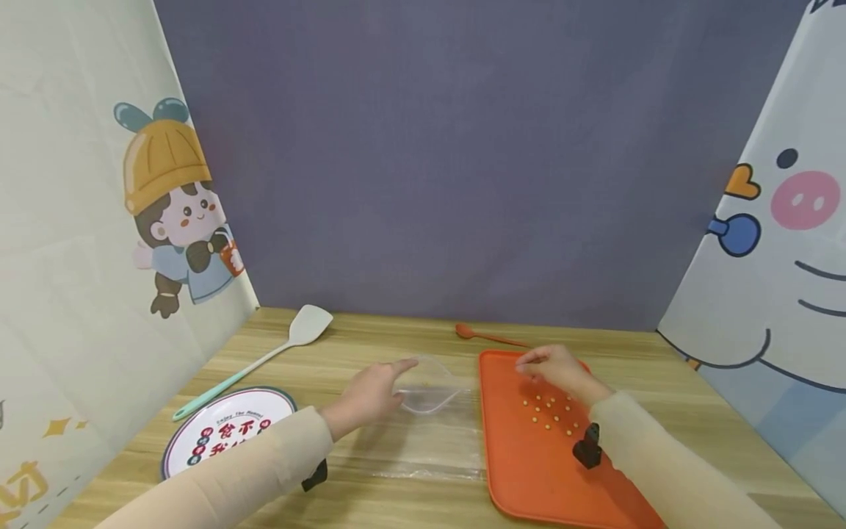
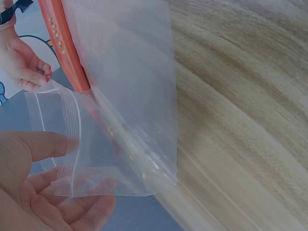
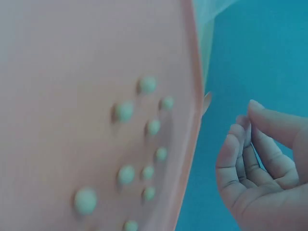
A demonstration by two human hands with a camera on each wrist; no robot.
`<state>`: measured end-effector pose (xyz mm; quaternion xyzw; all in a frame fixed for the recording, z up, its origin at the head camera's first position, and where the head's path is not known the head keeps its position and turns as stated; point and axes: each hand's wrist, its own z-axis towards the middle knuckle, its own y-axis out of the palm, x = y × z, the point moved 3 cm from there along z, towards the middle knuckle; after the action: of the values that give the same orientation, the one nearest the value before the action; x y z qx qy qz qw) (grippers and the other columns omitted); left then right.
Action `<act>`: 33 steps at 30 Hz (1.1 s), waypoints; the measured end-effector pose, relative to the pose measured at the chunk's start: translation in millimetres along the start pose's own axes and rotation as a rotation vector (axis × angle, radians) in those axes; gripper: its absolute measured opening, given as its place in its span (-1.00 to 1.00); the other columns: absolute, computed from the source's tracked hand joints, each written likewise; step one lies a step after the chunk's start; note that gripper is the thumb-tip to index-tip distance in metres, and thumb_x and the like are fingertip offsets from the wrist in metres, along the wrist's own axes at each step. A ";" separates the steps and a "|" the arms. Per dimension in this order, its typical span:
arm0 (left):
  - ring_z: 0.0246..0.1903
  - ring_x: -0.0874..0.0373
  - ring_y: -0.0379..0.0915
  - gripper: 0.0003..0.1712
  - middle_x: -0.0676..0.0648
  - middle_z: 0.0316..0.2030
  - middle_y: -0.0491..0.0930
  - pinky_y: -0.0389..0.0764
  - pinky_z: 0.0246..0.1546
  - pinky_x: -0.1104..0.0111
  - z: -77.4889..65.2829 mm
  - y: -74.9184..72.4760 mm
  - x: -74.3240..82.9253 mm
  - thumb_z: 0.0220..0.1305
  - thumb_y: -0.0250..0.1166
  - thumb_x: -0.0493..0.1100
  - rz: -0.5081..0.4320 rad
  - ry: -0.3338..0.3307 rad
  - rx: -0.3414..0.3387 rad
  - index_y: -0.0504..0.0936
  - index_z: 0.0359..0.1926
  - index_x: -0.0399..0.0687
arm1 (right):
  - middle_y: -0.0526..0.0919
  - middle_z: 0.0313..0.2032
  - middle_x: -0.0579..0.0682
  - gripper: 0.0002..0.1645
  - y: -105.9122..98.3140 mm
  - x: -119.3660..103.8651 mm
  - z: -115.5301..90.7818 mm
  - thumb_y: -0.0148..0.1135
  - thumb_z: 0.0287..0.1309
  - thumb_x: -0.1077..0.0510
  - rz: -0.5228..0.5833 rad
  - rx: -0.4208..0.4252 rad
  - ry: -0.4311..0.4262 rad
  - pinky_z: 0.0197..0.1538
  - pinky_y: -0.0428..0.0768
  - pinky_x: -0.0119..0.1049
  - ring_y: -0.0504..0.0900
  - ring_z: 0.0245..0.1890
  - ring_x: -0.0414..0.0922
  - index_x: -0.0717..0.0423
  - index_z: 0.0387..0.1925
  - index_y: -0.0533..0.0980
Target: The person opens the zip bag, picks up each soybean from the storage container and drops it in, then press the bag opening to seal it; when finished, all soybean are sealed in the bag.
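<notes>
My left hand [image 1: 370,397] grips the mouth of a clear zip bag [image 2: 130,62], thumb on one side and fingers on the other. The bag's mouth gapes, and a few small round yellow beads [image 2: 133,157] show through its plastic. My right hand [image 1: 555,367] is raised over the far part of an orange tray [image 1: 529,470]. Its fingers are curled, with the thumb tip at the index fingertip [image 3: 245,122]; whether a bead is hidden between them is unclear. Several loose yellow beads [image 3: 126,174] lie on the tray.
A white plate [image 1: 271,402] with printed characters sits at the left, partly under my left sleeve. Behind it lies a spatula [image 1: 309,325] with a pale green handle. An orange spoon [image 1: 465,332] rests beyond the tray. A dark backdrop [image 1: 423,184] and side panels enclose the wooden table.
</notes>
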<state>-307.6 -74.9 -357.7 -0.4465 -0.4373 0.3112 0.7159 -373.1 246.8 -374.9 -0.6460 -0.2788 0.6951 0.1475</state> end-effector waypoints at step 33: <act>-0.58 0.19 0.37 -0.26 -0.20 0.13 0.58 0.47 -0.53 0.36 2.2 -1.0 0.0 0.07 0.39 -0.29 -0.034 0.022 -0.002 0.42 0.33 -0.04 | 0.75 -0.40 0.09 -0.73 78.4 -99.1 -5.6 0.36 0.11 0.26 0.186 -0.123 -0.244 -0.33 0.65 -0.22 0.61 -0.50 -0.18 0.42 -0.21 0.62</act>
<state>-309.5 -74.5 -356.3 -0.4429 -0.4372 0.2936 0.7256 -343.4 129.1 -339.4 -0.5878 -0.2757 0.7605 0.0075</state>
